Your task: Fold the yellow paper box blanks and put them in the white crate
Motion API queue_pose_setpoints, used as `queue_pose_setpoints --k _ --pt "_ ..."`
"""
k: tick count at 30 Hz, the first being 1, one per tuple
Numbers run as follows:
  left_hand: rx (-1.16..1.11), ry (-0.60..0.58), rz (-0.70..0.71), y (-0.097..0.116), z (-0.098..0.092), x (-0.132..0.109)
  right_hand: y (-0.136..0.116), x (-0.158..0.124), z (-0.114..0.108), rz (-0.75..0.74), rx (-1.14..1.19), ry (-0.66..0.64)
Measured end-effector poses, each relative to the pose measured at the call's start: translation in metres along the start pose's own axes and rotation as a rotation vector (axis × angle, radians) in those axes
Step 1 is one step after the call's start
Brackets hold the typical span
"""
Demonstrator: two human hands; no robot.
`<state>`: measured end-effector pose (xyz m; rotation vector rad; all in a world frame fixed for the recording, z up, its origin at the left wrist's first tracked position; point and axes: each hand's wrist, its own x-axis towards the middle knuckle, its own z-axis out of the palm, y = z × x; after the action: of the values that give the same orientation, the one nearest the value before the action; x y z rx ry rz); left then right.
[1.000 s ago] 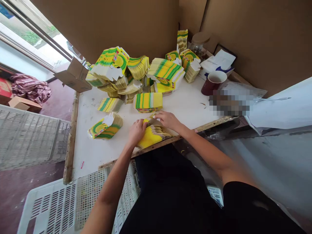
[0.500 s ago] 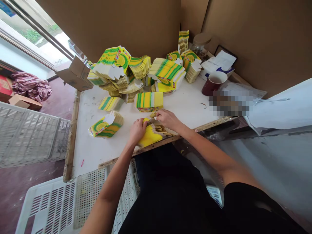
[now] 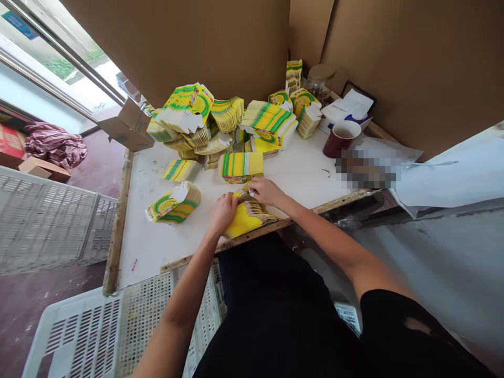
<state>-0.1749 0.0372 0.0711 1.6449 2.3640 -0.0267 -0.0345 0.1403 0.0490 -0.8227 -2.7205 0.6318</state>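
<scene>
A fanned stack of flat yellow cartons (image 3: 246, 219) lies at the front edge of the table, brown edges to the right. My left hand (image 3: 223, 212) is closed over its left side, thumb and fingers gripping the cartons. At the back of the same stack, my right hand (image 3: 268, 191) pinches a carton flap, with a small white bit showing at the fingertips. Just behind stands a yellow-green striped carton stack (image 3: 242, 165). Left of my hands rests another carton stack (image 3: 173, 203) with a green ring print.
A heap of carton stacks (image 3: 189, 113) fills the table's back. At the right are a dark red mug (image 3: 339, 142), a lidded jar (image 3: 319, 79) and a plastic bag (image 3: 397, 149). White crates (image 3: 74, 336) stand below, left. Cardboard (image 3: 177, 42) walls the back.
The camera view has tilted slightly. My right fingers have shifted a little at the back of the stack, where a white bit now shows. My left hand keeps its place.
</scene>
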Motion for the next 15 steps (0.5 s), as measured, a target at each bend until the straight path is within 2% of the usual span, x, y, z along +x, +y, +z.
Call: queue_pose_setpoints --k 6,15 --pt "-0.015 0.015 -0.003 0.000 0.000 -0.001 -0.019 0.005 -0.009 0.110 -0.145 -0.080" --pt "-0.070 0.072 0.014 -0.006 0.008 -0.003 -0.024 0.018 0.003 0.228 -0.135 -0.059"
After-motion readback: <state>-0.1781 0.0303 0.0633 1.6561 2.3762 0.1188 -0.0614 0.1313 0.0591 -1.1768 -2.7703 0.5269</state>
